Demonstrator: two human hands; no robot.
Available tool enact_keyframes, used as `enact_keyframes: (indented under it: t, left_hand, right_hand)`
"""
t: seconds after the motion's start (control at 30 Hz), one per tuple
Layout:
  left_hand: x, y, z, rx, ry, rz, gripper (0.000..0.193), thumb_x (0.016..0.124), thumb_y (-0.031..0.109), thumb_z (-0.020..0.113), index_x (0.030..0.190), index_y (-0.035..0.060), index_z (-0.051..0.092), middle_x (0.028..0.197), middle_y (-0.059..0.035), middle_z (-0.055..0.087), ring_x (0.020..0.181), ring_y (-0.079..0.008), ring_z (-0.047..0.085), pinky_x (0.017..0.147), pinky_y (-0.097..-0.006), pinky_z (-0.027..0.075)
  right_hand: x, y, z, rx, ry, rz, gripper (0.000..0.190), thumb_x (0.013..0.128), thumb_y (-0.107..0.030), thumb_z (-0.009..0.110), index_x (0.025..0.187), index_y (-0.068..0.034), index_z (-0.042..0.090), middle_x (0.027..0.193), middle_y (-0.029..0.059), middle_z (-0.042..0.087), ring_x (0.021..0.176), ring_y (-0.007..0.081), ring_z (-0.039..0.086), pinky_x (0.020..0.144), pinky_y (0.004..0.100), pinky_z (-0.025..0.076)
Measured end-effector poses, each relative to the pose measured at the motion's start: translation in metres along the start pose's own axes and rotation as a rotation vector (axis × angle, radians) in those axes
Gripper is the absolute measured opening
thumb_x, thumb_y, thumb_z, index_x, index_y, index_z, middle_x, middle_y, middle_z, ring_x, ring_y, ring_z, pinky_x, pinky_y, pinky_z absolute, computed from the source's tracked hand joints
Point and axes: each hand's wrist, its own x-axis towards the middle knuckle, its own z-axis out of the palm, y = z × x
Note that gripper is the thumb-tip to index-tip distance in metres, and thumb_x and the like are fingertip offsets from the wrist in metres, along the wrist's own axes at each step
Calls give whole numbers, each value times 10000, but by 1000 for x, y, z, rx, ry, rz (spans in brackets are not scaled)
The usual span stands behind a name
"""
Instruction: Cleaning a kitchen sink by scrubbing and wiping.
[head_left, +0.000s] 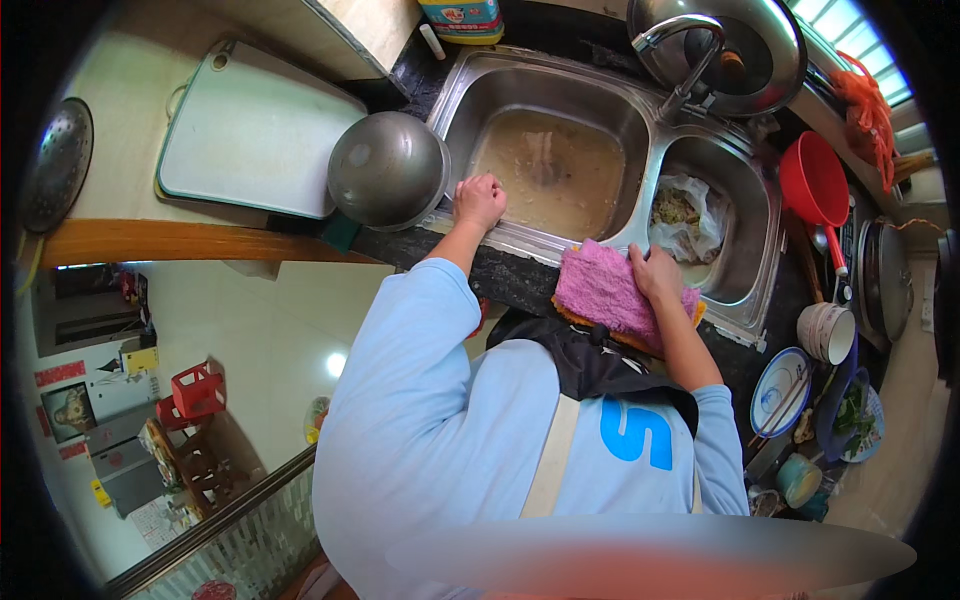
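Loosely fisted, my left hand (480, 202) is at the near left rim of the large sink basin (457, 105), beside an upturned metal bowl (386, 169). Cloudy brown water (577, 165) with small bits covers that basin's floor. My right hand (658, 274) lies over the right part of a folded pink cloth (596, 289), with its fingers at the rim between the basins. Whether it grips the cloth is hidden. An orange cloth (566, 315) shows beneath the pink one. In the small basin (750, 247) sits a clear plastic bag (705, 225) with greenish-brown scraps.
Behind the basins stands a faucet (686, 82), near a large metal lid (780, 45). At left lies a white cutting board (262, 127). A red ladle (814, 180), stacked bowls (825, 332) and a plate with chopsticks (772, 382) crowd the right counter. A bottle (465, 19) stands at the back.
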Motion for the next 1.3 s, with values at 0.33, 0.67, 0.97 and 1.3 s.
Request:
enact_keyframes:
  t: [0.33,0.67,0.97,1.3]
  left_hand:
    - [14,17,-51,308,-551,-215,297,768,291,625,967,92,721,1054,-176,685,1003,-321,659,849,-431,525]
    - [6,93,17,-799,-786,-264,296,801,224,686,1022,27,675,941,-95,687,849,-171,638,750,-316,521]
    - [7,66,15,-577,-245,116,345,806,159,679,1127,47,625,1037,-101,658,878,-204,644,818,-327,523]
    - [-28,19,-13,50,-544,13,1000,579,763,692,1338,131,533,1330,-141,558,1254,-306,512,1042,-445,403]
  right_hand:
    - [0,0,-3,-9,-25,15,633,888,-561,462,1066,21,634,1072,269,644,1034,418,610,904,494,457]
    - [-4,-4,-5,5,-29,13,633,888,-565,458,1071,12,640,1083,269,643,1051,421,604,912,492,454]
    - [-5,-4,-6,-4,-37,8,675,897,-598,428,1076,20,630,1099,282,634,1063,433,596,924,495,444]
    - [5,16,10,-39,-57,-37,645,915,-549,445,1211,3,599,1169,251,625,1107,423,581,943,475,438]
